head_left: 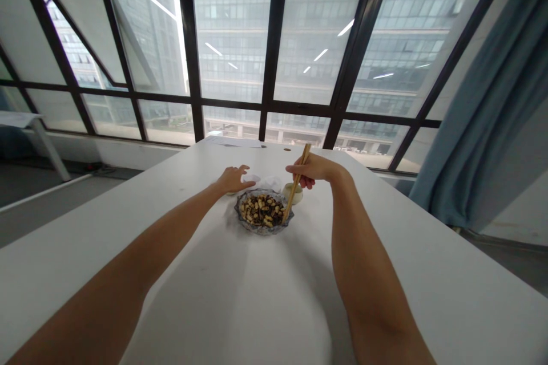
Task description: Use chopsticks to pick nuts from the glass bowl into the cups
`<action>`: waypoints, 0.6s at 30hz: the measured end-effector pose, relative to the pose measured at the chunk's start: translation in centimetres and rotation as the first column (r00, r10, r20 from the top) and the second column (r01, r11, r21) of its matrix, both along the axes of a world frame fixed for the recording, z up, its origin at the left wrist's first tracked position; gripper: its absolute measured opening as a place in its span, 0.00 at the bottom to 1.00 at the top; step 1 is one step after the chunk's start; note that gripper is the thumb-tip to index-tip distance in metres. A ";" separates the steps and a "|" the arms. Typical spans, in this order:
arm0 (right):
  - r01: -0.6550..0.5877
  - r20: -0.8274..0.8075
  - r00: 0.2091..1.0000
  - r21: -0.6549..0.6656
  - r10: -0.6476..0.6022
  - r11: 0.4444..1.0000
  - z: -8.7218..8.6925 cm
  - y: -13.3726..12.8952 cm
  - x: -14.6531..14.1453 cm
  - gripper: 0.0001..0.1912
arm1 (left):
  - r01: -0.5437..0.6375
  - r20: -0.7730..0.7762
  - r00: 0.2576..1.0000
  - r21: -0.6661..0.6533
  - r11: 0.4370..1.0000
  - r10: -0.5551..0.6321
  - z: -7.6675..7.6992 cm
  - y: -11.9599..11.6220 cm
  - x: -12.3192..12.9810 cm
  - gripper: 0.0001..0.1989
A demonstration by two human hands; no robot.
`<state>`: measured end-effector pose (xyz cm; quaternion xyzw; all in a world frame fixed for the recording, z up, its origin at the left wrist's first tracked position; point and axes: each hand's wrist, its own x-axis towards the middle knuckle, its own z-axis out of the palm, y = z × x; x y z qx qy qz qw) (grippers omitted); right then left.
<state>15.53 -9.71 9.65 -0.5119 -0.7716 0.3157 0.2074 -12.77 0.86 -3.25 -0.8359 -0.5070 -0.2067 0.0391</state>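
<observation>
A clear, scalloped glass bowl [263, 230] holds a mix of pale and dark pieces, perhaps nuts and seeds [262, 209]. My right hand [315, 168] is closed round a pair of wooden chopsticks [295, 183], whose tips reach down into the right side of the bowl. Just behind that side stands a small pale green cup [293, 193], partly covered by the chopsticks. My left hand [233, 179] is beyond the bowl's left rim with its fingers apart, holding nothing visible. Something pale lies under it, mostly hidden. Crumpled white, see-through material [269, 183] lies behind the bowl.
The white table [205, 274] reaches toward dark-framed windows. Papers [233, 141] and a small brown round item [286, 149] lie at its far end. A blue curtain [483, 108] hangs at the right. Another white table [19, 119] stands at the far left.
</observation>
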 end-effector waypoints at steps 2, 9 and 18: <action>-0.042 0.005 0.999 -0.084 0.042 0.996 -0.5 0.2 -0.6 0.23 | -0.017 0.033 0.999 0.040 0.999 0.016 -0.3 -0.4 -0.9 0.30; 0.058 -0.149 0.988 0.031 -0.053 0.998 -1.3 1.0 -1.5 0.22 | -0.151 0.209 0.971 0.165 0.975 0.115 -3.8 -2.7 -4.6 0.27; -0.150 -0.140 0.981 -0.089 0.136 0.985 -0.3 -0.4 -1.9 0.21 | -0.221 0.356 0.899 -0.138 0.966 0.256 -5.9 -2.5 -4.9 0.45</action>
